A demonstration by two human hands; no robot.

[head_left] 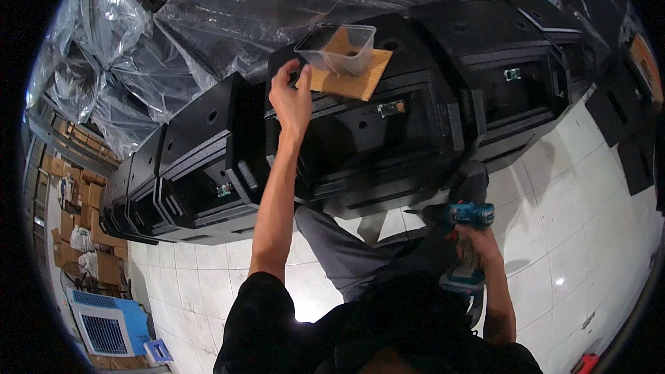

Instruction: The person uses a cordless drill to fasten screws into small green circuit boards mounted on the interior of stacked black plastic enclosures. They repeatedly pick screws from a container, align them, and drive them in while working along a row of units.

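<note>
Left hand (291, 100): fingers spread, near clear plastic tub (358, 64) on flat yellow wooden board (346, 86)
Right hand (479, 242): fingers wrapped around blue-green and black drill (471, 214)

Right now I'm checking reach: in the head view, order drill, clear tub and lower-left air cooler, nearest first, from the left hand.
1. Clear tub, right of left hand
2. Drill, in right hand
3. Air cooler, far lower left
</note>
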